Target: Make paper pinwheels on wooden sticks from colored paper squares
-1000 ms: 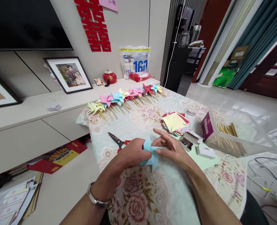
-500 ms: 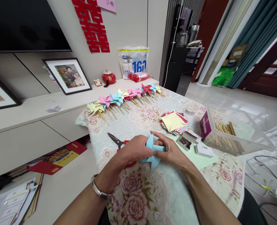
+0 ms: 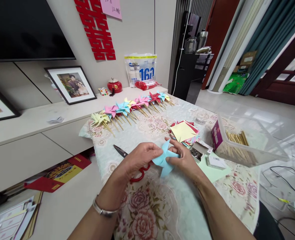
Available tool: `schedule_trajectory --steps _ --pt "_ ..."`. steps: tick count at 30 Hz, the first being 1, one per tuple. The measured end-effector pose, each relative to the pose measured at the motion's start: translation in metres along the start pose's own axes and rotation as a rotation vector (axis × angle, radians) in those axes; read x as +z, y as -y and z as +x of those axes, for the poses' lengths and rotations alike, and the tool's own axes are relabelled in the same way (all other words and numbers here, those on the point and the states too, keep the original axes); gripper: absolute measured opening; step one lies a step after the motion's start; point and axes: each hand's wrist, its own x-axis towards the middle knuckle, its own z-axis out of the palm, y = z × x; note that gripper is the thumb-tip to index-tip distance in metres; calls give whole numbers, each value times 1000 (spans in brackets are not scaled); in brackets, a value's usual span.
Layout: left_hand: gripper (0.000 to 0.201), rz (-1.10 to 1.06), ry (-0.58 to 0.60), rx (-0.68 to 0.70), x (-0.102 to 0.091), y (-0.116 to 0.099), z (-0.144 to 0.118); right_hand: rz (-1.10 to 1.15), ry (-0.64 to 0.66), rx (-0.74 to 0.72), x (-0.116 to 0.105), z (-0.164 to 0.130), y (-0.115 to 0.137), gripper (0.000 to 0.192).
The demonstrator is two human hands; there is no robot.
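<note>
Blue paper pinwheel: held between both hands, above the counter.
Left hand pinches one side; right hand grips the other, thumb near centre. Light, even pressure should keep the points gathered without crushing them. Scissors lie partly behind the left hand; an open box of small metal pieces stands beside the right.

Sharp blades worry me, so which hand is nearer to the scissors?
Left. The left hand covers the middle of the scissors in this view; the right hand is farther right, across the blue paper pinwheel.
</note>
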Motion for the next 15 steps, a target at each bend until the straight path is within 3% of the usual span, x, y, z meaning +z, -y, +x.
schedule_trajectory --steps 4,8,11,15 --pt "38 -310 -107 32 17 6 -7 117 -129 -29 -1 3 -2 83" --pt "44 -457 -185 56 44 12 -4 194 -189 -60 -1 5 -4 78" --pt "38 -413 -333 78 56 18 5 205 -181 -69 -1 5 -5 74" --pt "26 -266 -440 83 57 25 11 185 -166 -72 1 5 -6 71"
